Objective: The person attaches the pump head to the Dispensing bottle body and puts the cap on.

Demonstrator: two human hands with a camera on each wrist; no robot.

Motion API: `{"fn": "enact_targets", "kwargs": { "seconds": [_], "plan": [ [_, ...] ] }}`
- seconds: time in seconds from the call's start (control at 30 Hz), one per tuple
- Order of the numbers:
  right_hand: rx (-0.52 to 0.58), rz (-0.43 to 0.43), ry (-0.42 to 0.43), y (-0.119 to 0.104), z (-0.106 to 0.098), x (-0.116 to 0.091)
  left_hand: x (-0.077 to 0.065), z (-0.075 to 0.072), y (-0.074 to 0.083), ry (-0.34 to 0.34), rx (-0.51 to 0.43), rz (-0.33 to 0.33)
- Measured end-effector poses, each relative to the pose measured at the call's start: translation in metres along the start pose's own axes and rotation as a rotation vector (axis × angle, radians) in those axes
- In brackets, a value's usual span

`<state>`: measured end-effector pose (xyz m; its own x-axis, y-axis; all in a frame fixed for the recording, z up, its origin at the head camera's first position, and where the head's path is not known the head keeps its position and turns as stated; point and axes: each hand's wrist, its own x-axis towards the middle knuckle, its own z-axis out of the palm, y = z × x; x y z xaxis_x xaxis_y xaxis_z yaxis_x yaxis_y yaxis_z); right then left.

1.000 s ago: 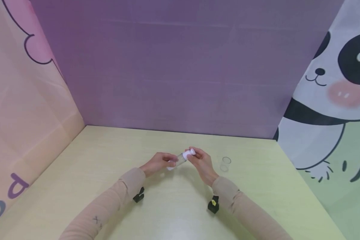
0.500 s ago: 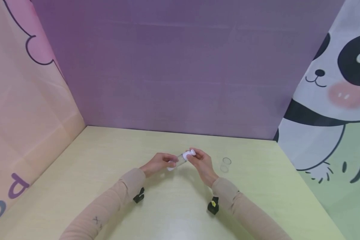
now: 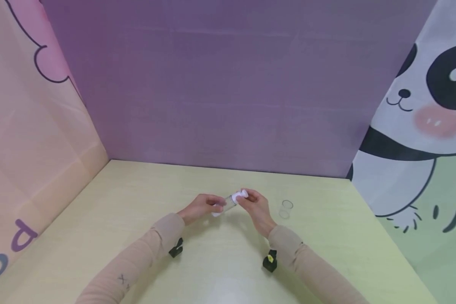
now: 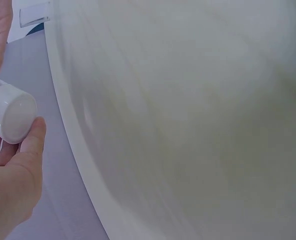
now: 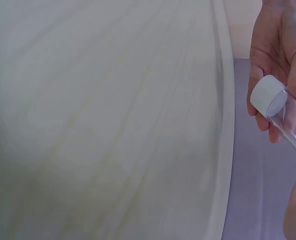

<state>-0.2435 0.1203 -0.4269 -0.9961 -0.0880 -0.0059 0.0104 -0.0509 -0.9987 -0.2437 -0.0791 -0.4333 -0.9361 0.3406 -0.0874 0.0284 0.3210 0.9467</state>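
Note:
A clear bottle (image 3: 228,204) with a white base and a white top part is held tilted above the table, its top end up and to the right. My left hand (image 3: 202,207) grips the lower end; the white base (image 4: 20,118) shows beside the thumb in the left wrist view. At the other end my right hand (image 3: 255,210) pinches the white top (image 3: 239,195) between thumb and fingers. That top is out of sight in the right wrist view, where the white base (image 5: 268,95) lies against the left hand (image 5: 278,55).
A small clear cup-shaped piece (image 3: 286,209) stands on the pale table (image 3: 228,261), right of the right hand. Black wrist devices hang under both sleeves. A purple backdrop (image 3: 228,93) rises behind the table, with printed panels on both sides.

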Motion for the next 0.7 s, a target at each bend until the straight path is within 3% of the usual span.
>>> {"fn": "enact_targets", "kwargs": {
  "seconds": [0.7],
  "plan": [
    [-0.012,0.013,0.02,0.0016,0.0016,0.0007,-0.0007,-0.0007,-0.0002,-0.001,0.0,-0.004]
  ]
}}
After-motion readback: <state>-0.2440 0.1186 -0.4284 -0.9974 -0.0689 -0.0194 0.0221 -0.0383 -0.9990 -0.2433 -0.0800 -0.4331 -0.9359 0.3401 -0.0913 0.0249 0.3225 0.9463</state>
